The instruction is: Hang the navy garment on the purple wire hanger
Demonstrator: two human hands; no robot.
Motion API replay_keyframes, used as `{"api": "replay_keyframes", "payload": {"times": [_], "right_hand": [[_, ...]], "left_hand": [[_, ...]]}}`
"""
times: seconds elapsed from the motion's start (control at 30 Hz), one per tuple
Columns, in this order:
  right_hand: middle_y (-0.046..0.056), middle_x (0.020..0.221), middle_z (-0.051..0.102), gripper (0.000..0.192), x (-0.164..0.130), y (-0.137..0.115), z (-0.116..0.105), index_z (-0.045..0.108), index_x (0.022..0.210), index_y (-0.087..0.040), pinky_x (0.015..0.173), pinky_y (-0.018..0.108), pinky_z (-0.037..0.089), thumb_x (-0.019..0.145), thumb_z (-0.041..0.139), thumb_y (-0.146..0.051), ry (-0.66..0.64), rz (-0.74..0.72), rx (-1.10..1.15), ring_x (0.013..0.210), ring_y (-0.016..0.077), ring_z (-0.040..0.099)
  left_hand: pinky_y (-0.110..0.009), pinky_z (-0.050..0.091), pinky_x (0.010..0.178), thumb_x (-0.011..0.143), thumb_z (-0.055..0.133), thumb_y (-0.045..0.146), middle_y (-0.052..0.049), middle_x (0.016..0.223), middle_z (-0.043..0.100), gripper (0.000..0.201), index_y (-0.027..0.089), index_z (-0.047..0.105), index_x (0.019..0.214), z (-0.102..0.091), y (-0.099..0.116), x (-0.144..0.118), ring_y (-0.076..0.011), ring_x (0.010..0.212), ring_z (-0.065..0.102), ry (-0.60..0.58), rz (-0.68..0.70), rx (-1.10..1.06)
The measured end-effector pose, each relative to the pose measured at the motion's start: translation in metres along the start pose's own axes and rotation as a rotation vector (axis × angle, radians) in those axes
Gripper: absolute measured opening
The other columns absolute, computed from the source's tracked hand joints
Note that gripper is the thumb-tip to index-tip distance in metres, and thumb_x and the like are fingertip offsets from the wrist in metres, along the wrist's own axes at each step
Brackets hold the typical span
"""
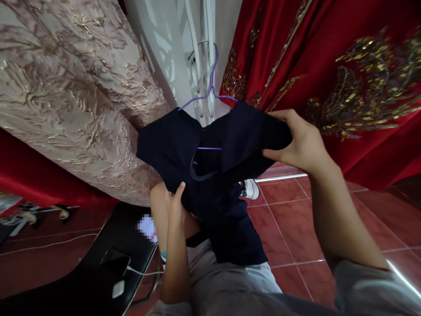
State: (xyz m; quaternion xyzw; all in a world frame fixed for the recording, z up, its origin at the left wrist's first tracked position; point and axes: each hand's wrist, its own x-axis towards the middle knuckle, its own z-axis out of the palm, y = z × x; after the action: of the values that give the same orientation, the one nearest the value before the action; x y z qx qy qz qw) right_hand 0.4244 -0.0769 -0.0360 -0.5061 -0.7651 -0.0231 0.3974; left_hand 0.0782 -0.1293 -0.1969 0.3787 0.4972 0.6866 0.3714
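Observation:
A dark navy garment (171, 145) hangs from a purple wire hanger (213, 83), whose hook is up by a white rail. The garment's neckline gapes, and the hanger's lower bar shows through it. My right hand (301, 142) grips the sleeve or shoulder edge at the right, thumb below and fingers above. Lower on the left, my left hand (176, 204) has its thumb on the front of the cloth; its other fingers are mostly behind it. The garment's lower part drapes over my lap.
A pale gold-patterned fabric (75, 87) hangs at left, red cloth with gold sequins (362, 83) at right. A black bench (66, 281) at lower left bears a phone (116, 263) with a white cable and a small white case (118, 289). The floor is red tile (289, 219).

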Motion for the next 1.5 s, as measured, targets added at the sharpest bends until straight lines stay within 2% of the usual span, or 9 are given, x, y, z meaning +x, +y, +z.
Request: {"api": "replay_keyframes", "payload": {"times": [0.17,0.27,0.37,0.5,0.6,0.8,0.87,1.03,1.5], "right_hand": [[0.017,0.15,0.047,0.073,-0.009,-0.015,-0.013,0.055,0.147,-0.03,0.122,0.059,0.034,0.077,0.074,-0.033,0.132,-0.023,-0.085,0.144,0.0438,0.043],[0.016,0.143,0.051,0.06,-0.03,-0.037,0.029,0.057,0.137,-0.029,0.119,0.065,0.033,0.081,0.07,-0.043,0.402,0.052,-0.082,0.142,0.0431,0.043],[0.01,0.108,0.058,0.027,-0.053,-0.052,0.101,0.057,0.106,-0.025,0.1,0.055,0.049,0.086,0.064,-0.043,0.557,0.246,0.158,0.11,0.0313,0.06],[0.005,0.091,0.059,0.029,-0.078,-0.057,0.189,0.051,0.095,-0.022,0.083,0.038,0.05,0.075,0.067,-0.035,0.244,0.715,0.566,0.085,0.0208,0.056],[0.006,0.083,0.064,0.028,-0.101,-0.063,0.218,0.053,0.093,-0.02,0.073,0.034,0.05,0.077,0.064,-0.04,0.089,0.864,0.686,0.078,0.02,0.057],[0.005,0.054,0.06,0.046,-0.127,-0.084,0.209,0.059,0.061,-0.017,0.054,0.028,0.041,0.084,0.063,-0.057,-0.182,0.88,0.838,0.053,0.016,0.056],[0.004,0.049,0.055,0.051,-0.124,-0.089,0.201,0.057,0.054,-0.017,0.05,0.027,0.035,0.084,0.066,-0.058,-0.203,0.865,0.844,0.048,0.0132,0.05],[-0.001,0.049,0.045,0.06,-0.118,-0.097,0.187,0.05,0.053,-0.017,0.049,0.026,0.024,0.083,0.071,-0.065,-0.156,0.822,0.896,0.049,0.0085,0.036],[-0.003,0.052,0.05,0.041,-0.106,-0.093,0.16,0.072,0.079,-0.014,0.05,0.025,0.027,0.091,0.065,-0.053,-0.25,0.731,1.213,0.048,0.0085,0.039]], "left_hand": [[-0.04,0.054,0.111,0.075,0.079,0.027,-0.007,0.12,0.077,0.045,0.02,0.073,0.119,0.003,-0.003,0.004,-0.0256,0.116,0.072,0.007,-0.108,-0.087],[-0.037,0.06,0.098,0.073,0.074,0.029,-0.004,0.106,0.079,0.036,0.02,0.074,0.108,0.008,-0.008,0.0,-0.023,0.099,0.074,0.041,-0.193,-0.125],[-0.037,0.06,0.097,0.08,0.073,0.037,-0.003,0.107,0.079,0.033,0.021,0.073,0.109,0.011,-0.014,-0.006,-0.0238,0.102,0.074,0.019,-0.223,-0.12],[-0.038,0.059,0.098,0.083,0.072,0.043,-0.004,0.106,0.079,0.033,0.02,0.073,0.107,0.007,-0.018,-0.009,-0.026,0.105,0.074,0.021,-0.224,-0.101],[-0.042,0.056,0.105,0.08,0.073,0.039,-0.006,0.109,0.077,0.035,0.019,0.072,0.109,0.0,-0.017,-0.006,-0.028,0.11,0.073,0.054,-0.213,-0.09],[-0.041,0.038,0.123,0.078,0.076,0.019,-0.01,0.145,0.058,0.062,0.022,0.056,0.137,-0.005,-0.006,-0.004,-0.0253,0.138,0.055,0.309,0.262,0.242],[-0.04,0.043,0.119,0.082,0.073,0.018,-0.009,0.138,0.061,0.051,0.022,0.06,0.131,0.0,-0.005,-0.008,-0.0241,0.131,0.058,0.254,0.356,0.311],[-0.039,0.056,0.099,0.087,0.068,0.019,-0.008,0.108,0.074,0.023,0.019,0.072,0.11,0.024,-0.011,-0.026,-0.0245,0.104,0.071,-0.472,0.148,0.304],[-0.029,0.053,0.082,0.094,0.066,0.024,-0.004,0.086,0.071,0.008,0.019,0.07,0.09,0.048,-0.018,-0.041,-0.0193,0.082,0.068,-0.305,0.189,0.339]]}}
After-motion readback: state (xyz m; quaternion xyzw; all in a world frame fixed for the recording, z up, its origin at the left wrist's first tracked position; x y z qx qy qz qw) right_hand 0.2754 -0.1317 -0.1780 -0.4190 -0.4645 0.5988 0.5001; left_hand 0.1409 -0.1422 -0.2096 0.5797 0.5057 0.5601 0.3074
